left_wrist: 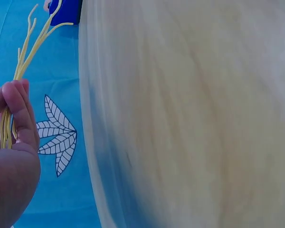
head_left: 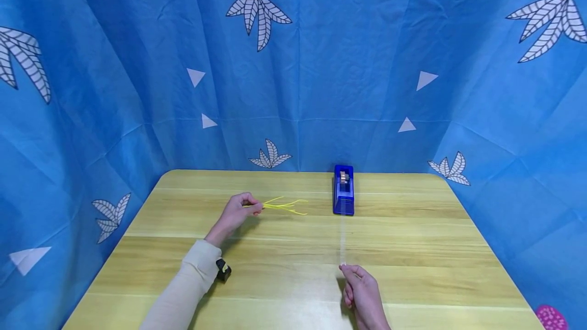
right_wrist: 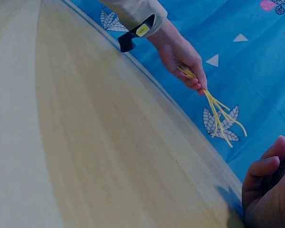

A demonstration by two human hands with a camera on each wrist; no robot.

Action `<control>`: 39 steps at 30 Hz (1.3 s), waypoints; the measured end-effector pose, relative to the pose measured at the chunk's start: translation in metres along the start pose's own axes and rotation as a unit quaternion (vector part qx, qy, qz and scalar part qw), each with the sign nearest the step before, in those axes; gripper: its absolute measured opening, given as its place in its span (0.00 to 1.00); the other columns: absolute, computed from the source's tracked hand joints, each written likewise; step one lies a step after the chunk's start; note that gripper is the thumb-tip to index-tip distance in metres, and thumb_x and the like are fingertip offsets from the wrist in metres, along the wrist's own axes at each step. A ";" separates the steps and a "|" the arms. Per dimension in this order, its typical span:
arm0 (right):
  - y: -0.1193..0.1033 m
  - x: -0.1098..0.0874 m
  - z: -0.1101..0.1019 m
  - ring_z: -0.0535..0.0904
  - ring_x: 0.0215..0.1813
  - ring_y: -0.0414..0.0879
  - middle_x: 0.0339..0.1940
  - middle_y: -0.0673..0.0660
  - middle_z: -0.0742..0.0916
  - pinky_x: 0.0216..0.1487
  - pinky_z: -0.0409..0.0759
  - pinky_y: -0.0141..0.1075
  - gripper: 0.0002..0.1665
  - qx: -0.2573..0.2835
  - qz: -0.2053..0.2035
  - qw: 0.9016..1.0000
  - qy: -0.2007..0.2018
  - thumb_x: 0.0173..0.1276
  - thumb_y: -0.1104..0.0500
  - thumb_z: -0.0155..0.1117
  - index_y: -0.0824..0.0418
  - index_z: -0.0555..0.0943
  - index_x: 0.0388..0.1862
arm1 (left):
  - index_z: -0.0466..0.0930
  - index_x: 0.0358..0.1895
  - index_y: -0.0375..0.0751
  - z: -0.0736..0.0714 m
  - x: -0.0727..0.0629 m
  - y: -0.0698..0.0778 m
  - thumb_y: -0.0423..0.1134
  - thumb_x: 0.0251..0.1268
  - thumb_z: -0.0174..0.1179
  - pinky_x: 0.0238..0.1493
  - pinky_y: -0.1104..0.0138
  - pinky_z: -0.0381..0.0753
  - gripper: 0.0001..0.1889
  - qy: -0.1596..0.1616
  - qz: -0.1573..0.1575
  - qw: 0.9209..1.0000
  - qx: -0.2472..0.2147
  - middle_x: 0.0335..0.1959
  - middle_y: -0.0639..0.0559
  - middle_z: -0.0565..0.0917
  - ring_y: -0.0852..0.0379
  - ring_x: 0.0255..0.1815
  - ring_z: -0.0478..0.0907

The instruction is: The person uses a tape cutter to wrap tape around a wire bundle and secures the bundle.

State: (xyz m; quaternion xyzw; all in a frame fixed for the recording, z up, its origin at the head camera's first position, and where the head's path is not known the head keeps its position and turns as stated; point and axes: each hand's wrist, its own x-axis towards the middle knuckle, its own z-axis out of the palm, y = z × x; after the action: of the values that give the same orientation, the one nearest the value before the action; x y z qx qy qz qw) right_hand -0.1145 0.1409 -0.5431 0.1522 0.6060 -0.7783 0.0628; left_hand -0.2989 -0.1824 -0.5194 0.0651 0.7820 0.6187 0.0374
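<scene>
My left hand (head_left: 238,210) pinches a bundle of thin yellow strings (head_left: 283,206) above the left part of the table. Their loose ends fan out toward the right, and in the left wrist view the strings (left_wrist: 26,61) also run back under the fingers into the palm. At the front, my right hand (head_left: 364,292) pinches the end of a strip of clear tape (head_left: 343,241) between thumb and forefinger. The strip stretches straight back to a blue tape dispenser (head_left: 344,205) at the table's far side. In the right wrist view the right hand (right_wrist: 270,190) shows curled fingers; the tape is hidden there.
A wooden table (head_left: 275,279) carries the dispenser. Blue curtain (head_left: 321,65) with leaf and triangle prints hangs along the back and both sides. A black wrist strap (head_left: 223,270) sits at the left sleeve.
</scene>
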 end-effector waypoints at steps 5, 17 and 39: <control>0.000 0.000 -0.001 0.63 0.15 0.34 0.13 0.42 0.69 0.18 0.65 0.25 0.16 0.000 0.004 1.000 0.000 0.80 0.62 0.53 0.74 0.74 0.57 | 0.80 0.39 0.28 0.004 -0.001 0.001 0.28 0.70 0.65 0.43 0.65 0.86 0.05 0.001 0.000 1.000 0.000 0.37 0.41 0.87 0.57 0.35 0.83; -0.002 -0.001 -0.001 0.64 0.16 0.34 0.14 0.42 0.70 0.19 0.66 0.25 0.18 -0.007 0.009 1.000 0.003 0.81 0.61 0.54 0.73 0.74 0.60 | 0.81 0.38 0.30 0.016 -0.002 0.002 0.29 0.70 0.65 0.42 0.63 0.86 0.04 -0.010 -0.002 1.000 -0.003 0.35 0.44 0.88 0.51 0.37 0.84; -0.002 -0.004 0.004 0.64 0.15 0.34 0.14 0.43 0.69 0.19 0.65 0.25 0.17 -0.005 0.016 1.000 0.003 0.80 0.60 0.55 0.73 0.75 0.58 | 0.82 0.36 0.34 0.044 -0.010 0.007 0.29 0.69 0.66 0.39 0.66 0.85 0.03 -0.041 -0.003 0.999 0.019 0.35 0.46 0.86 0.53 0.36 0.83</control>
State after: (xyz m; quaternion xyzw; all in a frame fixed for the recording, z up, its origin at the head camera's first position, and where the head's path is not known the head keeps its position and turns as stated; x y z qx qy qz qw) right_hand -0.1122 0.1369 -0.5389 0.1639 0.6075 -0.7737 0.0745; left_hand -0.2822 -0.1402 -0.5233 0.0884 0.7918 0.6002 0.0702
